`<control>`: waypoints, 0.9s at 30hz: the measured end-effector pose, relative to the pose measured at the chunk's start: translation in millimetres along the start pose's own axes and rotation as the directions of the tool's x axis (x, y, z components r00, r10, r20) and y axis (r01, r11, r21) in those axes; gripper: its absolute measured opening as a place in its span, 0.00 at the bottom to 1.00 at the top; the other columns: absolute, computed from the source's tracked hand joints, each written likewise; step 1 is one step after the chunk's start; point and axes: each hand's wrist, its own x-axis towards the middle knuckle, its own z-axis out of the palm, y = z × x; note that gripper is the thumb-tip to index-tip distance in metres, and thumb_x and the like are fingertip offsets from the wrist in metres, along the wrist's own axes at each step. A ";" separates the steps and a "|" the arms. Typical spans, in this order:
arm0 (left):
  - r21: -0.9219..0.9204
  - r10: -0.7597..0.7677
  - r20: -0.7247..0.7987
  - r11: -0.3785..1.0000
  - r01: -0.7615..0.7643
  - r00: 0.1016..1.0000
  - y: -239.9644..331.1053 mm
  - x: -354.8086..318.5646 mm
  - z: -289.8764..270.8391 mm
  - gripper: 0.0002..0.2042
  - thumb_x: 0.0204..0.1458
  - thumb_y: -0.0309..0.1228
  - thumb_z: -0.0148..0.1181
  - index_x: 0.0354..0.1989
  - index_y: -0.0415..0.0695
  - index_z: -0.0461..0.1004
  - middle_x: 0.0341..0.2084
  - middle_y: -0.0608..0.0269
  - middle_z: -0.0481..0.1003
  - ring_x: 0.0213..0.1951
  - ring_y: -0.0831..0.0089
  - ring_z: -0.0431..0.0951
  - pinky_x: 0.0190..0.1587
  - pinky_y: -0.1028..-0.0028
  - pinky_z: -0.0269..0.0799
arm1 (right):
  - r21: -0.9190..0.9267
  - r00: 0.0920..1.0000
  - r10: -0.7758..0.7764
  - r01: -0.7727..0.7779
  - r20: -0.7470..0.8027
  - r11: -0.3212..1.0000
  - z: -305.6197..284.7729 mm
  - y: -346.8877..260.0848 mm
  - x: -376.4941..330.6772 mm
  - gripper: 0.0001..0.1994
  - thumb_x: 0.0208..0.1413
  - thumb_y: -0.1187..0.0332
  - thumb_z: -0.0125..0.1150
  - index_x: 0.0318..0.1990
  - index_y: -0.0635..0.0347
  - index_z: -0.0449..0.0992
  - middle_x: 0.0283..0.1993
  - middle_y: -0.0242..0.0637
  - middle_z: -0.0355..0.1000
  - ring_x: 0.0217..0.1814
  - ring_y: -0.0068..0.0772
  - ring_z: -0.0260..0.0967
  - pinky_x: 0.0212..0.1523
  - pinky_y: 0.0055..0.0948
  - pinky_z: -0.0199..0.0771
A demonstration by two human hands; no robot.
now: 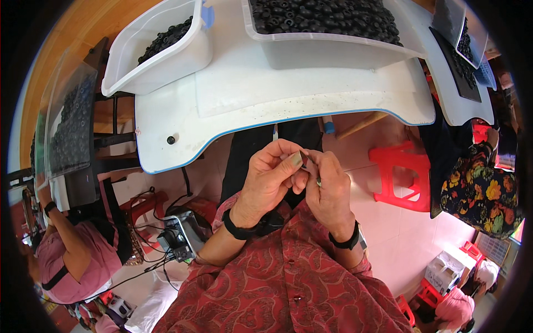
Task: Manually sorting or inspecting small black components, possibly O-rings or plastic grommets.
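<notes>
My left hand (270,177) and my right hand (330,188) are held together in front of my chest, below the edge of the white table (233,94). The left fingers pinch a small dark flat piece (303,159) at its tip. My right hand touches the same piece from the right and also holds a thin metal tool (318,181) that points down. Both wrists wear black bands. What the piece is exactly stays too small to tell.
A white bin (166,55) of black rubber rings stands at the table's back left, and a larger bin (333,39) of them at the back. One loose black ring (171,140) lies near the front edge. A red stool (402,175) stands right; other people sit on both sides.
</notes>
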 end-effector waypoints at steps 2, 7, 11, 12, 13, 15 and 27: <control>0.006 0.009 0.007 1.000 -0.009 1.000 -1.0 0.1 -1.2 0.07 0.60 0.26 0.53 0.42 0.35 0.71 0.28 0.59 0.75 0.24 0.78 0.74 0.24 0.80 0.71 | -0.070 1.000 -0.006 0.008 0.026 0.997 -0.3 0.3 -0.1 0.18 0.45 0.81 0.57 0.47 0.62 0.71 0.36 0.45 0.69 0.33 0.52 0.73 0.29 0.42 0.74; 0.051 0.041 0.008 0.998 -0.042 0.999 -2.9 0.0 -2.5 0.09 0.60 0.29 0.55 0.43 0.37 0.70 0.28 0.59 0.76 0.24 0.78 0.74 0.23 0.80 0.69 | -0.098 0.999 0.001 0.003 0.033 0.995 0.5 -1.2 1.1 0.17 0.46 0.80 0.58 0.46 0.63 0.71 0.36 0.44 0.70 0.32 0.51 0.73 0.28 0.41 0.74; 0.067 0.041 0.008 0.997 -0.041 0.999 -1.6 -0.3 -1.9 0.09 0.60 0.29 0.55 0.43 0.37 0.71 0.28 0.60 0.75 0.24 0.78 0.75 0.23 0.81 0.69 | -0.125 0.999 -0.011 0.015 0.031 0.992 0.7 -2.1 2.0 0.16 0.47 0.79 0.59 0.46 0.63 0.71 0.35 0.44 0.70 0.30 0.50 0.73 0.26 0.40 0.74; 0.069 0.042 0.014 0.997 -0.043 0.999 -1.8 -0.4 -2.5 0.09 0.60 0.29 0.55 0.43 0.37 0.71 0.28 0.60 0.75 0.24 0.79 0.75 0.24 0.81 0.70 | -0.126 0.999 -0.011 0.015 0.031 0.992 1.0 -2.0 2.0 0.16 0.47 0.79 0.59 0.46 0.63 0.71 0.35 0.44 0.70 0.30 0.50 0.73 0.26 0.40 0.74; 0.070 0.043 0.020 0.997 -0.044 0.999 -1.9 -0.4 -2.9 0.09 0.60 0.29 0.55 0.43 0.37 0.71 0.28 0.60 0.75 0.24 0.79 0.75 0.24 0.81 0.70 | -0.126 0.999 -0.014 0.018 0.029 0.992 1.5 -1.6 1.9 0.16 0.47 0.79 0.59 0.46 0.63 0.70 0.35 0.44 0.70 0.30 0.50 0.73 0.26 0.40 0.74; 0.072 0.048 0.023 0.996 -0.049 0.999 -2.1 -0.4 -3.6 0.09 0.60 0.29 0.55 0.43 0.37 0.71 0.28 0.60 0.75 0.24 0.79 0.75 0.24 0.81 0.70 | -0.126 0.999 -0.017 0.020 0.028 0.992 2.3 -1.7 2.2 0.15 0.48 0.78 0.59 0.46 0.63 0.70 0.35 0.44 0.69 0.30 0.50 0.73 0.26 0.40 0.74; 0.096 0.083 0.008 0.992 -0.083 0.997 -4.1 -1.6 -5.9 0.08 0.59 0.28 0.55 0.43 0.38 0.71 0.28 0.61 0.74 0.25 0.79 0.74 0.25 0.81 0.69 | -0.160 0.999 -0.002 0.008 0.038 0.987 5.0 -0.6 2.0 0.16 0.47 0.78 0.59 0.46 0.64 0.70 0.35 0.45 0.69 0.30 0.51 0.73 0.26 0.41 0.74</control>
